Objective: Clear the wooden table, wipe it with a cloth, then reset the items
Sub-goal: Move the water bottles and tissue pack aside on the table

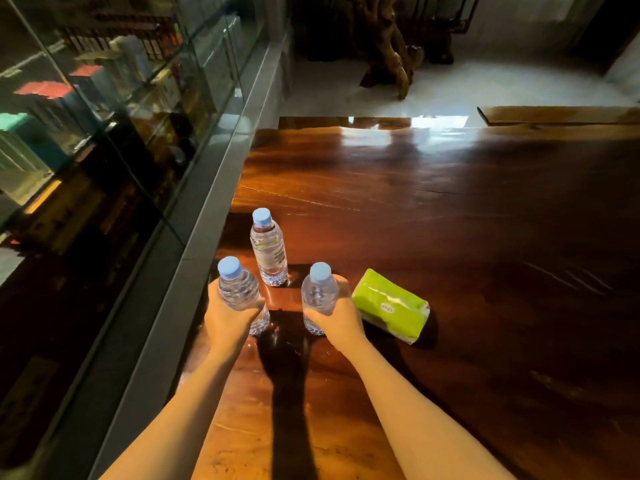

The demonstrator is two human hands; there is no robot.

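Observation:
Three clear water bottles with light blue caps stand near the left edge of the glossy wooden table (450, 237). My left hand (227, 318) grips the left bottle (239, 289) around its middle. My right hand (337, 315) grips the right bottle (318, 292) the same way. Both held bottles look upright, with their bases at or just above the tabletop. The third bottle (268, 247) stands free just behind and between them. A lime green tissue pack (391, 304) lies flat right beside my right hand.
A glass display case (104, 116) with boxes inside runs along the table's left side, with a grey ledge (194, 237) between them. A wooden plank (554, 116) and a gnarled wood sculpture (388, 50) sit beyond the far edge on the pale floor.

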